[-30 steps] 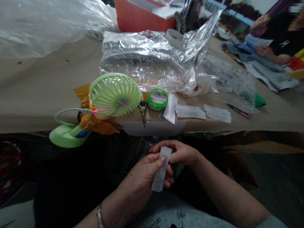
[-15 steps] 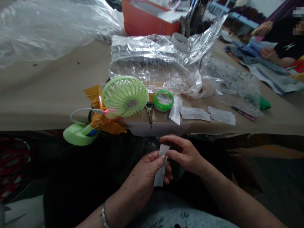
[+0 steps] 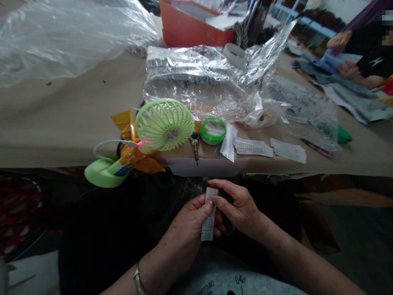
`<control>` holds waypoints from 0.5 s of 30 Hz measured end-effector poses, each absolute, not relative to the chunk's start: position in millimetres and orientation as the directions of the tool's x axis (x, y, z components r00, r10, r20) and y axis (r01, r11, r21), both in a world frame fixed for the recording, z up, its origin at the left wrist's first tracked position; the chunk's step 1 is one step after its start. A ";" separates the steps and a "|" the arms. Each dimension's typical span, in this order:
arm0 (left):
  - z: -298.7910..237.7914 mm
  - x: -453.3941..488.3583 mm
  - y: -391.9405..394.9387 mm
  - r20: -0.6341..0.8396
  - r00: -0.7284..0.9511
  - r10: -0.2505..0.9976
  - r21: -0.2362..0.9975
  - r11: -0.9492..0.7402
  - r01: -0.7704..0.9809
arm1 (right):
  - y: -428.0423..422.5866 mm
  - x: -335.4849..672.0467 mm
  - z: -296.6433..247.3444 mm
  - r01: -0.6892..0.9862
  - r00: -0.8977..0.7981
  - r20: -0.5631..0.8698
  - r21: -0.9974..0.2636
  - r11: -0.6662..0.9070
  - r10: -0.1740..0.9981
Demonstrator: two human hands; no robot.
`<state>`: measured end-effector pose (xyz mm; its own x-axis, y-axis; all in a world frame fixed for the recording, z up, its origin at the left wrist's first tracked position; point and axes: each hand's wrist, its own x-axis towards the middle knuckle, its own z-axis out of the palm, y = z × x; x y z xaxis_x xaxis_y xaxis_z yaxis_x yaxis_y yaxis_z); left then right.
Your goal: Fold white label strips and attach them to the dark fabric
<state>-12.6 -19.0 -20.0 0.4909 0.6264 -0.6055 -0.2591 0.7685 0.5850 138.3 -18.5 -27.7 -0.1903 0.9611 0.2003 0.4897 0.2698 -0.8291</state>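
Observation:
A narrow white printed label (image 3: 208, 225), perhaps one of a small stack, is pinched upright in my left hand (image 3: 192, 215). The thumb lies across its front and the fingers curl behind. My right hand (image 3: 241, 205) is at the label's upper end. Its thumb tip touches the label's right edge beside my left thumb, while the index finger arches over the top, apart from the thumb. The other right fingers are mostly hidden. Above my hands, at the table edge, lie two fanned groups of similar labels (image 3: 253, 147) and clear narrow sleeves (image 3: 229, 142).
A green fan (image 3: 166, 125) clamps at the table edge, left of a screwdriver-like tool (image 3: 195, 147) and a green round tub (image 3: 213, 131). Behind are plastic bags (image 3: 196, 86), a tape roll (image 3: 234, 54) and a red box (image 3: 196, 35). A co-worker (image 3: 365, 57) handles cloth at right.
The right hand has shifted slightly down and left, its thumb closer against the label. The left hand keeps its pinch. The whole view has moved slightly.

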 end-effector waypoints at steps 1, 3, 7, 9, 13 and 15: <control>-19.6 -12.5 -18.9 -0.605 0.485 0.632 0.588 0.765 -0.264 | -18.9 138.5 -28.7 0.479 -0.162 0.185 -0.844 0.242 0.969; -18.9 -12.3 -18.7 -0.604 0.481 0.635 0.589 0.763 -0.267 | -19.1 139.2 -30.5 0.454 -0.143 0.152 -0.868 0.202 0.978; -20.6 -12.7 -18.6 -0.596 0.493 0.634 0.587 0.762 -0.271 | -17.8 140.4 -33.0 0.427 -0.198 0.121 -0.883 0.196 0.973; -22.7 -13.1 -18.8 -0.586 0.495 0.641 0.593 0.756 -0.277 | -17.6 140.4 -33.9 0.420 -0.204 0.127 -0.884 0.204 0.971; -26.3 -13.2 -19.3 -0.591 0.492 0.639 0.591 0.758 -0.276 | -19.7 139.2 -35.1 0.406 -0.177 0.107 -0.898 0.171 0.978; -27.1 -12.9 -19.2 -0.591 0.495 0.637 0.588 0.760 -0.276 | -20.7 138.9 -35.8 0.385 -0.180 0.066 -0.913 0.132 0.981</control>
